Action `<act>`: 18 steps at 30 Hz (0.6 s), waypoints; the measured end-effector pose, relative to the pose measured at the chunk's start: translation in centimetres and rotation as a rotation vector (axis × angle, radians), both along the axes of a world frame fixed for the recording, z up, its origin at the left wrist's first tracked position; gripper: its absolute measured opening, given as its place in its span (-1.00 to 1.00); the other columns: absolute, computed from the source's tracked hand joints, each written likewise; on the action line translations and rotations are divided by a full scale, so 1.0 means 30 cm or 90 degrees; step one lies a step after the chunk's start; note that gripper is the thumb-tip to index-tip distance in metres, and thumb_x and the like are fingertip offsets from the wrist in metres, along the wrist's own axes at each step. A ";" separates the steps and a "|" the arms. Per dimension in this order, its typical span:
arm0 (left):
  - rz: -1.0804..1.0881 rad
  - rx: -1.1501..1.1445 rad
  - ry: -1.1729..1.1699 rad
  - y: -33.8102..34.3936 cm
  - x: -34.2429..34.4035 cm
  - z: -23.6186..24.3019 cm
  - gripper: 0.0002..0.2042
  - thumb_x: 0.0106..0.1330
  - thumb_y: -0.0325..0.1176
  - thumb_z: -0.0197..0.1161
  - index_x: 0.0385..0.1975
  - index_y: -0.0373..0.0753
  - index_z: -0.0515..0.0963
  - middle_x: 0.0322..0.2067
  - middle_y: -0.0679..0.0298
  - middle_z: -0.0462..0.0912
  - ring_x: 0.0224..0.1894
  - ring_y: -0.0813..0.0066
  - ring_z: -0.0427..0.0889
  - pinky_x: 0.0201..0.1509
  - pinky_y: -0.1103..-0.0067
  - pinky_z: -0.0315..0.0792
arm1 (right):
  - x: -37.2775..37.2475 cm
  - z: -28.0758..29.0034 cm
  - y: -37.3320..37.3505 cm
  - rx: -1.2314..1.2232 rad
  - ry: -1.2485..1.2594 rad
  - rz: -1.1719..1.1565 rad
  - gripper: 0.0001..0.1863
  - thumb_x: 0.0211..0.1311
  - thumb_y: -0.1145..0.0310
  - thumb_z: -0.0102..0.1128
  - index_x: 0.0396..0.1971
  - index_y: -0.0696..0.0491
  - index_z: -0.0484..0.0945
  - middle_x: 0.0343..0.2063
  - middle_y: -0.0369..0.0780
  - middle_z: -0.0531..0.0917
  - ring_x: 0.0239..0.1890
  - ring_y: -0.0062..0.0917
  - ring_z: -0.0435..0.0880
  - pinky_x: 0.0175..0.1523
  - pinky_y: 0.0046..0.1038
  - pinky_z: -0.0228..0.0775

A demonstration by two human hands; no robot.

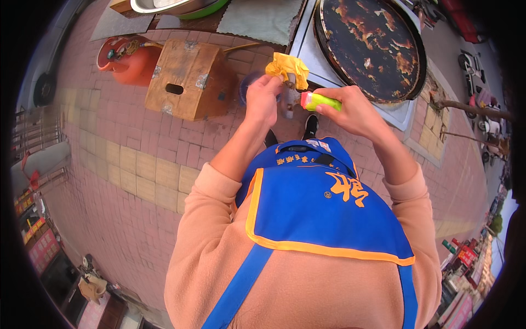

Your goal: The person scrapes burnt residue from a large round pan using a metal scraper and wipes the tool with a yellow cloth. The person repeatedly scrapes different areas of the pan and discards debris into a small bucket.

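Note:
Before my chest, my left hand (263,97) is closed, pinching a crumpled yellow sheet (289,67) by its lower left edge; whether it is paper or thin cloth I cannot tell. My right hand (350,111) is wrapped round a small lime-green object with a red end (320,102), shaped like a lighter. Its red end points left, just below the yellow sheet. A large round black griddle (372,46) lies ahead and to the right, its surface patched with brown residue. It sits on a pale metal stove top (310,52), close to both hands.
A wooden box (183,74) with a hand slot stands on the brick paving to the left. Beyond it is an orange gas cylinder (131,68). A table with a grey-green cloth (262,19) and a metal basin (164,5) is ahead. My shoe (311,127) shows below.

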State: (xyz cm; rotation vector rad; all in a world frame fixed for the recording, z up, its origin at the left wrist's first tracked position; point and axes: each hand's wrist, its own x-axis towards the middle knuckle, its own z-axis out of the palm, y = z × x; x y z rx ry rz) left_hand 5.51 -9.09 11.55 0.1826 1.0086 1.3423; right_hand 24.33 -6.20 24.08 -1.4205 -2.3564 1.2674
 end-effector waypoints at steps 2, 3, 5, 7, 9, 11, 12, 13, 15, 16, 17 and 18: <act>0.004 0.002 -0.009 0.019 0.000 -0.016 -0.82 0.32 -0.49 0.27 -0.11 -0.33 0.55 -0.21 0.33 0.65 -0.27 0.65 0.51 -0.10 0.67 0.38 | -0.001 -0.014 -0.003 -0.005 -0.006 -0.003 -0.65 0.18 0.30 0.29 -0.08 0.16 0.66 -0.49 0.03 0.65 -0.48 -0.20 0.61 -0.26 -0.33 0.46; 0.010 -0.006 -0.014 0.029 -0.002 -0.022 -0.80 0.32 -0.49 0.27 -0.10 -0.34 0.54 -0.18 0.32 0.65 -0.25 0.63 0.54 -0.08 0.66 0.40 | 0.000 -0.022 -0.004 -0.012 -0.015 -0.002 -0.64 0.18 0.33 0.31 -0.05 0.16 0.65 -0.47 0.00 0.67 -0.47 -0.30 0.60 -0.23 -0.37 0.46; 0.027 0.012 -0.023 0.053 -0.008 -0.034 -0.79 0.33 -0.50 0.26 -0.07 -0.37 0.52 -0.13 0.27 0.65 -0.16 0.56 0.60 -0.01 0.62 0.44 | 0.003 -0.040 -0.011 -0.041 -0.029 -0.008 -0.63 0.18 0.36 0.34 -0.02 0.16 0.64 -0.44 -0.05 0.69 -0.46 -0.43 0.60 -0.20 -0.41 0.47; 0.034 0.026 -0.031 0.072 -0.019 -0.043 -0.77 0.35 -0.51 0.24 -0.04 -0.38 0.50 -0.08 0.23 0.65 -0.08 0.48 0.64 0.07 0.56 0.46 | 0.009 -0.057 -0.023 -0.088 -0.040 -0.022 -0.63 0.19 0.36 0.34 -0.02 0.17 0.63 -0.41 -0.07 0.71 -0.44 -0.46 0.60 -0.19 -0.42 0.47; 0.031 0.044 -0.039 0.084 -0.037 -0.051 -0.75 0.36 -0.51 0.22 -0.01 -0.40 0.48 -0.03 0.19 0.64 0.00 0.40 0.65 0.15 0.49 0.48 | 0.024 -0.067 -0.026 -0.080 -0.018 -0.038 -0.63 0.20 0.36 0.33 -0.01 0.17 0.63 -0.41 -0.13 0.71 -0.43 -0.53 0.59 -0.20 -0.44 0.46; 0.012 0.023 -0.026 0.081 -0.051 -0.059 -0.76 0.37 -0.52 0.19 0.00 -0.39 0.48 -0.03 0.18 0.64 0.00 0.38 0.65 0.18 0.45 0.48 | 0.045 -0.068 -0.026 -0.104 0.019 -0.061 -0.63 0.22 0.35 0.32 0.00 0.17 0.63 -0.43 -0.19 0.70 -0.43 -0.60 0.57 -0.22 -0.48 0.45; 0.002 0.018 -0.022 0.079 -0.058 -0.064 -0.76 0.38 -0.52 0.18 0.01 -0.38 0.48 -0.03 0.18 0.64 0.00 0.38 0.65 0.19 0.44 0.48 | 0.056 -0.066 -0.027 -0.132 0.045 -0.078 -0.63 0.23 0.35 0.31 0.01 0.17 0.63 -0.45 -0.23 0.69 -0.43 -0.64 0.55 -0.25 -0.50 0.44; -0.010 -0.005 -0.011 0.073 -0.065 -0.069 -0.76 0.38 -0.52 0.17 0.01 -0.38 0.48 -0.03 0.17 0.64 0.00 0.37 0.65 0.20 0.43 0.47 | 0.065 -0.064 -0.028 -0.159 0.061 -0.097 -0.63 0.24 0.34 0.31 0.02 0.17 0.62 -0.47 -0.27 0.68 -0.44 -0.68 0.54 -0.27 -0.52 0.43; -0.031 -0.036 0.001 0.058 -0.075 -0.079 -0.76 0.38 -0.53 0.15 0.02 -0.37 0.47 -0.04 0.17 0.64 0.00 0.36 0.66 0.22 0.42 0.47 | 0.087 -0.052 -0.026 -0.153 0.089 -0.123 -0.64 0.25 0.37 0.30 0.01 0.19 0.62 -0.46 -0.26 0.67 -0.44 -0.68 0.56 -0.27 -0.52 0.44; -0.037 -0.028 0.000 0.051 -0.075 -0.083 -0.77 0.38 -0.53 0.14 0.01 -0.37 0.47 -0.04 0.16 0.64 0.00 0.36 0.65 0.21 0.41 0.47 | 0.098 -0.046 -0.025 -0.149 0.099 -0.136 -0.65 0.25 0.38 0.29 0.00 0.20 0.62 -0.46 -0.26 0.67 -0.45 -0.68 0.56 -0.27 -0.52 0.44; -0.040 -0.018 -0.005 0.045 -0.075 -0.088 -0.77 0.38 -0.54 0.13 0.00 -0.36 0.47 -0.04 0.16 0.64 0.00 0.36 0.65 0.21 0.40 0.48 | 0.107 -0.040 -0.025 -0.159 0.086 -0.169 -0.65 0.27 0.37 0.28 0.01 0.19 0.61 -0.46 -0.30 0.65 -0.45 -0.72 0.54 -0.29 -0.57 0.42; -0.043 -0.009 -0.009 0.040 -0.076 -0.091 -0.77 0.37 -0.54 0.13 0.00 -0.36 0.48 -0.04 0.16 0.64 0.01 0.36 0.65 0.20 0.38 0.48 | 0.112 -0.037 -0.024 -0.152 0.104 -0.177 -0.65 0.27 0.37 0.28 0.01 0.19 0.61 -0.46 -0.31 0.65 -0.45 -0.73 0.53 -0.29 -0.58 0.41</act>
